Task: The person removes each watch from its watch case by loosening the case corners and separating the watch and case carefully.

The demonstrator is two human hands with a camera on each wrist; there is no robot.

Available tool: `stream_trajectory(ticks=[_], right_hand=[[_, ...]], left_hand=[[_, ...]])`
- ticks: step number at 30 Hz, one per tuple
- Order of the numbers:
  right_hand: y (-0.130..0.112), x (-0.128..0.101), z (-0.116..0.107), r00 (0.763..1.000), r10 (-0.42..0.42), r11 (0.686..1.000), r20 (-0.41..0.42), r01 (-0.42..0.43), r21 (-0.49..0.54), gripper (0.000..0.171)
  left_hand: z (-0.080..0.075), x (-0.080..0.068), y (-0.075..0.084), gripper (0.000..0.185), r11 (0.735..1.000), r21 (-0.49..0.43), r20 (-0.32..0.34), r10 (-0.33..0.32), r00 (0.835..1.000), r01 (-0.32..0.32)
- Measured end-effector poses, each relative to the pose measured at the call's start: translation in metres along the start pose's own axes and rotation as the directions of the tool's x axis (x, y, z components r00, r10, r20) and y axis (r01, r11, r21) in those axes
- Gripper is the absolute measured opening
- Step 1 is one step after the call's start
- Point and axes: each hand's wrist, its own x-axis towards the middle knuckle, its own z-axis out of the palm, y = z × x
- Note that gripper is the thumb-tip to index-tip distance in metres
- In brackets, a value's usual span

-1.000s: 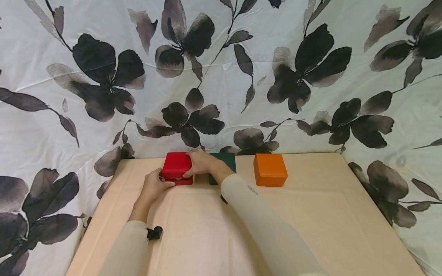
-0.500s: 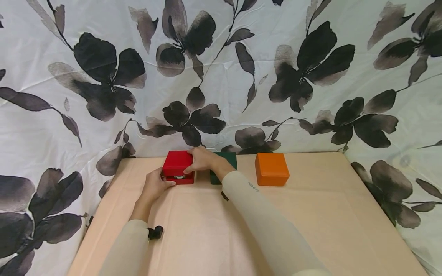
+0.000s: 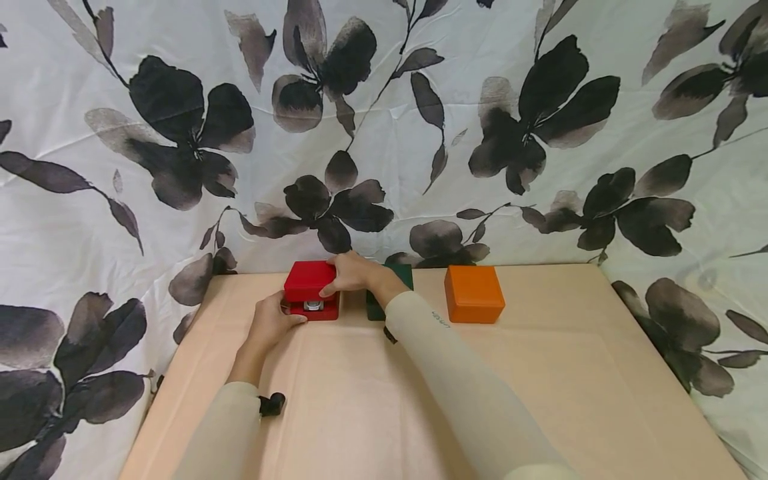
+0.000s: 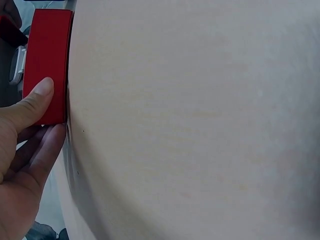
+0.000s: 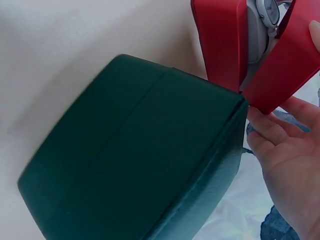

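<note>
A red hinged box [image 3: 310, 294] stands at the back of the table, its lid [image 3: 309, 281] raised at the front. A silver watch [image 3: 313, 305] shows in the gap. My left hand [image 3: 277, 317] holds the red base [image 4: 46, 60], thumb [image 4: 30, 105] on its front edge and fingers along its side. My right hand [image 3: 333, 276] grips the lid's right edge, thumb underneath. In the right wrist view the lid [image 5: 290, 55] stands angled away from the base [image 5: 222, 40], with the watch [image 5: 265, 15] between them.
A dark green box [image 3: 397, 273] sits shut just right of the red one, partly behind my right wrist, and fills the right wrist view [image 5: 135, 155]. An orange box [image 3: 474, 293] stands further right. A flowered cloth [image 3: 384, 133] hangs behind the tan table [image 3: 540, 387].
My right hand has lifted the red lid step by step, so the gap widened and the watch came into sight. My left hand stayed on the base.
</note>
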Motion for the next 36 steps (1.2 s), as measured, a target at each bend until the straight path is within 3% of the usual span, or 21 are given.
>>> stream_trajectory(ticks=[19,36], right_hand=[[0.006,0.007,-0.01,0.998,-0.005,1.0,0.07,0.003,0.03,0.074],[0.009,0.01,-0.019,0.995,0.017,0.983,0.096,-0.034,0.178,0.075]], left_hand=[[0.003,-0.002,0.0,0.048,0.999,-0.003,-0.02,0.044,0.999,-0.044],[0.002,0.003,0.001,0.046,1.0,-0.005,-0.015,0.021,1.0,-0.021]])
